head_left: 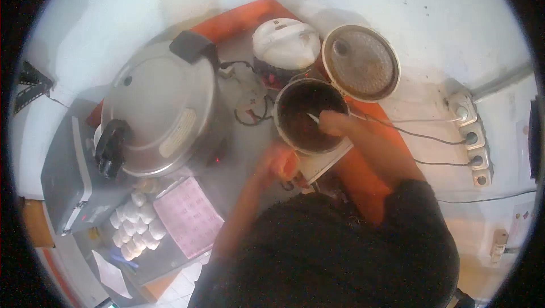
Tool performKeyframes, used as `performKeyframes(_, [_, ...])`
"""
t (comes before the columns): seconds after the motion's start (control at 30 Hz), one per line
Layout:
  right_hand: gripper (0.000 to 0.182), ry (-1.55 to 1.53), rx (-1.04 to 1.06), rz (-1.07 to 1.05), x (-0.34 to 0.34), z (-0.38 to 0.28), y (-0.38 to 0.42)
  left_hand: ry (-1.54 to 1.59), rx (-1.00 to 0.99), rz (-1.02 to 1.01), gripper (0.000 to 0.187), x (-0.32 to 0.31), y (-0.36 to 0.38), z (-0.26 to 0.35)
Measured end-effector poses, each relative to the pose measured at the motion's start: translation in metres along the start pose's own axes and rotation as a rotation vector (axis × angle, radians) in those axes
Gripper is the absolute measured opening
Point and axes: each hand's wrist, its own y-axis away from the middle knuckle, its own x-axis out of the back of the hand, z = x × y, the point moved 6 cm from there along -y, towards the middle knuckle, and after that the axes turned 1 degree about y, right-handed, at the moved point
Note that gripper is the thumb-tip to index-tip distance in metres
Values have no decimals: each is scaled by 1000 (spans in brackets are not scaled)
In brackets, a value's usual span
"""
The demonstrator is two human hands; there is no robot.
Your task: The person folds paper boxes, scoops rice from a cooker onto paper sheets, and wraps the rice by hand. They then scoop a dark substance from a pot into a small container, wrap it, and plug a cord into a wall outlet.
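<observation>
An open rice cooker (277, 116) with a dark inside stands in front of me, its round lid (363, 61) tipped back. Over the cooker's opening, my right hand (334, 123) is closed around a thin utensil with a pale tip (313, 118); the rest of it is hidden or too dark to make out. At the cooker's near left side, my left hand (273, 161) is closed on an orange cup-like thing (289, 166), which is blurred.
A large metal pressure cooker (159, 103) with black handles fills the left. Behind stands a white-topped appliance (286, 44). Several white bundles (136, 223) lie beside a pink printed sheet (189, 217). Cords run to a wall power strip (472, 137) on the right.
</observation>
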Motion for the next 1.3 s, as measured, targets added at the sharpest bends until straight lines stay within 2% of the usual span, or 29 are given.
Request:
performKeyframes(0.1, [18, -180, -254, -42, 27, 29, -5, -12, -6, 21, 50, -6, 5, 1])
performKeyframes(0.2, [20, -90, -260, -64, 15, 35, -15, -112, -74, 22, 49, -3, 2, -7])
performKeyframes(0.23, [21, -67, -206, 21, -4, 35, -18, -176, -119, 28, 49, 2, -5, -11])
performKeyframes(0.33, [15, -260, -188, -237, -11, 3, 8, -73, -61, 6, 46, -2, 0, -5])
performKeyframes(0.43, [19, -202, -37, -242, 25, 19, 2, 19, 3, 7, 46, -10, 6, 2])
performKeyframes(0.53, [19, 792, 224, -448, -21, 63, -105, 38, -11, -48, 44, -8, -1, -3])
performKeyframes(0.6, [18, 485, 134, -523, -22, 48, -73, 47, -12, -75, 47, 0, -4, -8])
performKeyframes(0.7, [15, 43, 1, -620, -15, 4, -11, 68, 16, -39, 82, 5, -2, -10])
performKeyframes(0.77, [19, 79, -29, -620, -10, 8, -16, 79, 30, 1, 84, 4, -2, -8])
performKeyframes(0.83, [23, 110, -58, -619, -2, 16, -21, 77, -31, 58, 50, 4, -4, -8])
performKeyframes(0.87, [25, 122, -72, -619, -1, 22, -22, 73, -58, 87, 42, 6, -4, -9])
performKeyframes(0.97, [24, 38, -14, -624, -22, 59, -39, 63, -33, -63, 43, 11, -8, -11])
performKeyframes(1.03, [21, -14, -13, -541, -25, 61, -41, 85, -20, -70, 44, 13, -6, -11])
performKeyframes(1.1, [19, -31, -92, -352, 9, 45, -18, 83, -17, -43, 42, 13, -6, -6])
performKeyframes(1.2, [22, 351, -37, -231, 42, 23, -8, 92, 2, 31, 39, 15, 0, 0])
performKeyframes(1.3, [25, 349, -88, 221, 62, 10, 6, 184, 46, 106, 38, 15, 3, 4])
